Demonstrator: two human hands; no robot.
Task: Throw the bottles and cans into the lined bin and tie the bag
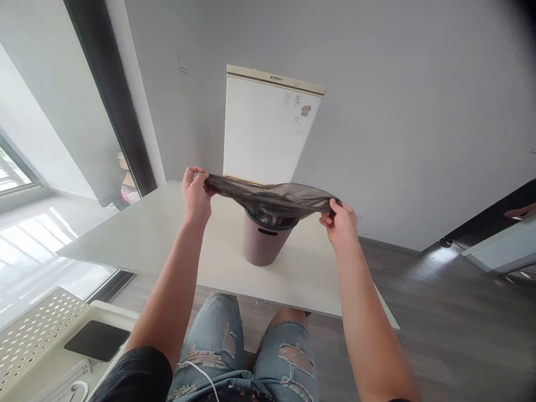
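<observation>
Head view: stretched wide above the bin, the bag, seeming to dip into its mouth, pinched between thumb and fingers of the left hand at one end and likewise by the right hand at the other, probably held well apart to keep the plastic taut. Standing upright on the table, likely for steadiness, with the fridge beyond and the tray at lower left.

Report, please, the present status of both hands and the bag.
Left hand, right hand: each gripping dark bag by its edge. Bag stretched over mouth of bin. Nothing seen in the way.
</observation>
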